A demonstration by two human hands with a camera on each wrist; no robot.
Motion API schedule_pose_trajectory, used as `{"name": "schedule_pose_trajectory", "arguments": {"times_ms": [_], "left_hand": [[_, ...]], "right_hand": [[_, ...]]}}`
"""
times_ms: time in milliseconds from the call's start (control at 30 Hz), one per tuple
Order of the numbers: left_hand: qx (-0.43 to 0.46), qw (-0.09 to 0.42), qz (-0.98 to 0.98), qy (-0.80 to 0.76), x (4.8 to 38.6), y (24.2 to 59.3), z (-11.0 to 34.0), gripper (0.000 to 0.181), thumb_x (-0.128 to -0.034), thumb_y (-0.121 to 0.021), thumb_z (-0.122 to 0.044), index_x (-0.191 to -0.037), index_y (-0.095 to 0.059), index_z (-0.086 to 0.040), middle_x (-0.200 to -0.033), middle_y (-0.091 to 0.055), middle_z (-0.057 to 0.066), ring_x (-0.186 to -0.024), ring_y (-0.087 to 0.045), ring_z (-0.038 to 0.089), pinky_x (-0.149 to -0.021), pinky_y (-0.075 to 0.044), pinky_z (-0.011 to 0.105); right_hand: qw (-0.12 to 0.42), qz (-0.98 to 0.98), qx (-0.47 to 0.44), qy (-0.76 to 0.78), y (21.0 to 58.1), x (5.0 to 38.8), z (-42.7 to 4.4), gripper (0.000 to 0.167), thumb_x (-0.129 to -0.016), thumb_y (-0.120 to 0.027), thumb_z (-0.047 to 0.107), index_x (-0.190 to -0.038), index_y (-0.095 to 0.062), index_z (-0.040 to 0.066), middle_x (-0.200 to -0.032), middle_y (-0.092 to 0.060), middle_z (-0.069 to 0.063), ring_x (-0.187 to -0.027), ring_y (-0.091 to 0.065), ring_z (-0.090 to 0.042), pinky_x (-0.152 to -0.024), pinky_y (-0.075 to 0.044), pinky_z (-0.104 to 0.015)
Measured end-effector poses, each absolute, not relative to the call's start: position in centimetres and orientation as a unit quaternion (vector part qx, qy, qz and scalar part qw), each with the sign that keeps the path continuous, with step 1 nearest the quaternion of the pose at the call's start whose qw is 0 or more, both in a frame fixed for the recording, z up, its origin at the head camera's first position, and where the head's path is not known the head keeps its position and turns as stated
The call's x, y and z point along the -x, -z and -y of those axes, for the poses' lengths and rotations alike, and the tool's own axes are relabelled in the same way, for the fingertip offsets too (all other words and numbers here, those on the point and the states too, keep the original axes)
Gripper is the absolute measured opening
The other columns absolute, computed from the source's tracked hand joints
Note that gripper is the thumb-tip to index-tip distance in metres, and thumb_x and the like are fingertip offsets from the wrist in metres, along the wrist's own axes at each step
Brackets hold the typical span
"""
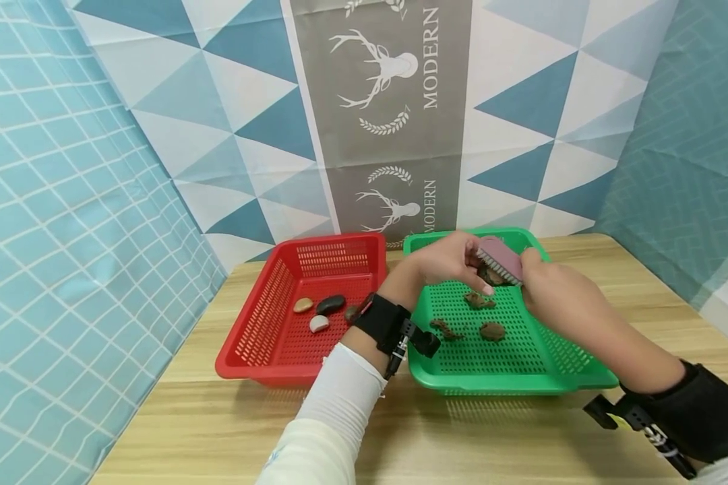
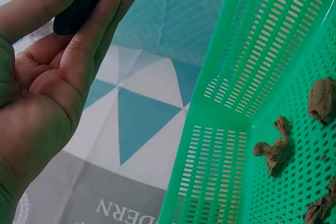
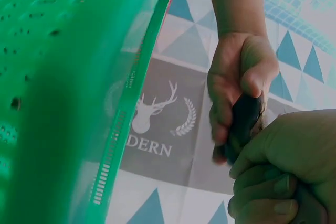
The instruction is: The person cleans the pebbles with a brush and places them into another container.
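Observation:
Over the far part of a green basket [image 1: 497,384], my left hand [image 1: 449,259] pinches a dark stone [image 3: 244,121] between thumb and fingers. Brown dirt shows on one side of the stone. My right hand [image 1: 549,283] grips a pink brush [image 1: 501,254], its white bristles facing down toward the stone. In the right wrist view, that hand's curled fingers [image 3: 273,192] lie right beside the stone. Whether the bristles touch it is hidden. Below, brown clumps lie in the basket: a rounded one [image 1: 492,331] and two crumpled ones [image 1: 478,301].
A red basket [image 1: 230,360] stands to the left on the wooden table [image 1: 188,417]. It holds a tan stone [image 1: 303,305], a black stone [image 1: 330,304], a whitish stone [image 1: 318,323] and another partly behind my left wrist. Patterned cloth [image 1: 394,148] hangs behind both baskets.

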State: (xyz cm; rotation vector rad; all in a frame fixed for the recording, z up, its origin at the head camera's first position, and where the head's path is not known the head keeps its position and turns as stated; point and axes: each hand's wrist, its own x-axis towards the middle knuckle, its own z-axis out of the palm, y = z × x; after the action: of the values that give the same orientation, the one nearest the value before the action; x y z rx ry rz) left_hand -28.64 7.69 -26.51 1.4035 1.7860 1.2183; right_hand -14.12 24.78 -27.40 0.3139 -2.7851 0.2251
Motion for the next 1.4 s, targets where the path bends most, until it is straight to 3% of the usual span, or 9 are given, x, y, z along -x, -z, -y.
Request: {"name": "schedule_pose_trajectory", "arguments": {"times_ms": [67, 167, 367, 467, 600, 733, 933, 1167, 1400], "left_hand": [[-0.505, 0.265, -0.676, -0.467, 28.8, 26.5, -7.3, 0.046, -0.08, -0.074, 0.011, -0.123, -0.059, 0.01, -0.094, -0.067, 0.008, -0.076, -0.055, 0.016, -0.07, -0.048, 0.026], [-0.487, 0.246, -0.68, -0.49, 29.4, 26.3, -6.8, 0.055, -0.0809, -0.074, 0.009, -0.133, -0.055, 0.006, -0.086, -0.061, 0.001, -0.071, -0.047, 0.014, -0.066, -0.043, 0.025], [-0.479, 0.221, -0.68, -0.509, 30.1, 25.9, -5.9, 0.059, -0.0796, -0.074, 0.01, -0.135, -0.055, 0.004, -0.066, -0.033, -0.001, -0.064, -0.029, 0.017, -0.061, -0.032, 0.027], [-0.479, 0.228, -0.677, -0.511, 29.7, 25.9, -6.2, 0.058, -0.0793, -0.074, 0.011, -0.134, -0.055, 0.005, -0.073, -0.051, -0.003, -0.067, -0.04, 0.015, -0.063, -0.038, 0.025], [-0.498, 0.252, -0.675, -0.483, 28.9, 26.2, -7.5, 0.046, -0.0778, -0.076, 0.01, -0.121, -0.062, 0.007, -0.096, -0.068, 0.008, -0.08, -0.06, 0.019, -0.073, -0.052, 0.028], [-0.514, 0.259, -0.677, -0.458, 28.4, 26.5, -8.4, 0.045, -0.0747, -0.08, 0.009, -0.116, -0.063, 0.008, -0.101, -0.068, 0.013, -0.089, -0.065, 0.02, -0.083, -0.054, 0.03], [-0.487, 0.251, -0.699, -0.46, 29.0, 26.7, -7.9, 0.056, -0.0786, -0.077, 0.008, -0.131, -0.059, 0.004, -0.103, -0.07, 0.013, -0.089, -0.066, 0.019, -0.081, -0.055, 0.029], [-0.46, 0.242, -0.713, -0.47, 29.7, 26.8, -6.8, 0.055, -0.0793, -0.078, 0.003, -0.131, -0.061, -0.001, -0.108, -0.069, 0.007, -0.091, -0.063, 0.014, -0.079, -0.053, 0.026], [-0.429, 0.257, -0.689, -0.525, 30.0, 26.2, -5.6, 0.057, -0.081, -0.073, 0.011, -0.135, -0.055, 0.004, -0.116, -0.066, 0.018, -0.1, -0.066, 0.022, -0.085, -0.055, 0.034]], "right_hand": [[0.151, 0.98, -0.101, -0.085, 27.4, 14.1, -24.9, 0.021, -0.092, -0.054, -0.003, -0.102, -0.038, -0.013, -0.058, -0.044, -0.007, -0.042, -0.041, -0.017, -0.04, -0.032, -0.028], [0.127, 0.983, -0.087, -0.101, 27.5, 14.0, -25.6, 0.021, -0.092, -0.052, -0.002, -0.103, -0.038, -0.013, -0.064, -0.048, -0.011, -0.047, -0.043, -0.019, -0.041, -0.034, -0.031], [0.114, 0.984, -0.086, -0.108, 27.5, 13.5, -26.5, 0.015, -0.093, -0.049, -0.002, -0.099, -0.037, -0.01, -0.066, -0.048, -0.011, -0.049, -0.042, -0.02, -0.043, -0.034, -0.032], [0.124, 0.982, -0.097, -0.102, 27.4, 13.6, -26.0, 0.016, -0.093, -0.05, -0.002, -0.098, -0.037, -0.011, -0.064, -0.047, -0.01, -0.048, -0.042, -0.02, -0.042, -0.034, -0.031], [0.158, 0.978, -0.111, -0.08, 27.1, 13.8, -24.7, 0.02, -0.092, -0.054, -0.003, -0.099, -0.037, -0.01, -0.057, -0.043, -0.007, -0.042, -0.04, -0.018, -0.039, -0.032, -0.029], [0.189, 0.973, -0.118, -0.056, 27.1, 14.0, -23.4, 0.023, -0.089, -0.057, -0.004, -0.096, -0.037, -0.01, -0.053, -0.042, -0.005, -0.038, -0.039, -0.016, -0.035, -0.031, -0.027], [0.182, 0.978, -0.098, -0.03, 27.5, 13.8, -23.5, 0.025, -0.09, -0.06, -0.003, -0.095, -0.037, -0.009, -0.054, -0.043, -0.008, -0.04, -0.042, -0.019, -0.035, -0.034, -0.03], [0.157, 0.982, -0.094, -0.035, 28.2, 13.5, -24.5, 0.017, -0.095, -0.053, -0.002, -0.094, -0.036, -0.008, -0.054, -0.04, -0.006, -0.04, -0.04, -0.02, -0.036, -0.031, -0.03], [0.166, 0.98, -0.096, -0.053, 28.1, 13.1, -25.9, 0.019, -0.089, -0.056, -0.004, -0.093, -0.038, -0.008, -0.054, -0.042, -0.005, -0.041, -0.039, -0.019, -0.037, -0.03, -0.031]]}}
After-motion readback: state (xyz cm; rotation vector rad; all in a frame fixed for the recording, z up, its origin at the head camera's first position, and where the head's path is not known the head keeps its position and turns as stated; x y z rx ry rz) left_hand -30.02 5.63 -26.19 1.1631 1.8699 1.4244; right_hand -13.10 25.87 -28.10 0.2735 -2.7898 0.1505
